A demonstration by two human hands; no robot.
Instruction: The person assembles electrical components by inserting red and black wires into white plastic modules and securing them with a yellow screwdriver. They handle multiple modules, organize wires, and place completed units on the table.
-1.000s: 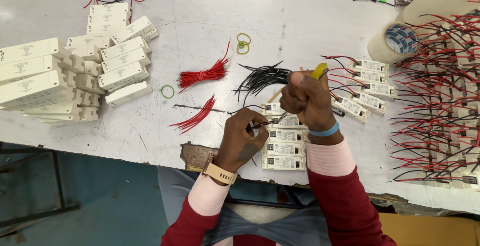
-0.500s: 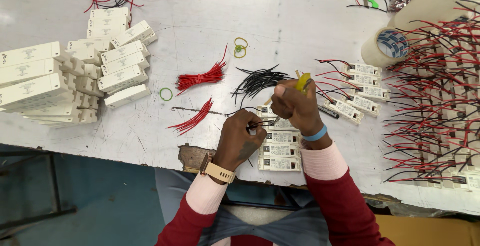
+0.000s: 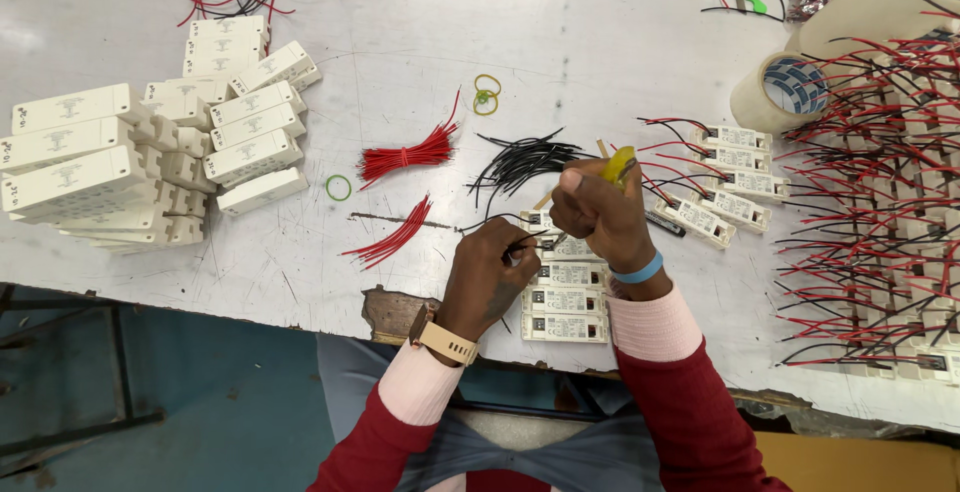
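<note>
Scuffed white tabletop [image 3: 600, 22] fills our view, its near edge chipped just left of our left wrist. Nearest us, our left hand [image 3: 490, 277] is curled with fingertips pinched on a thin black wire [image 3: 478, 224] at the top of a short row of white driver modules [image 3: 563, 300] lying flat under both hands. Our right hand [image 3: 600, 214] is closed in a fist around a yellow-handled tool [image 3: 618, 164], which pokes up just above the row; we cannot tell what the tip touches. Left of the row lies a loose fan of red wires [image 3: 390, 237], and beyond it a tied bundle of red wires [image 3: 408, 155]. Directly above the row sits a bundle of black wires [image 3: 520, 160]. Right of the row, more modules with red and black leads [image 3: 735, 177] lie in a slanted line, and further right a dense bank of wired modules [image 3: 880, 252]. Far left of the row stand stacks of white boxes [image 3: 130, 157], with a green rubber band [image 3: 338, 187] beside them. Beyond the black bundle lie yellow and green rubber bands [image 3: 487, 94]; far right stands a roll of tape [image 3: 780, 92].
</note>
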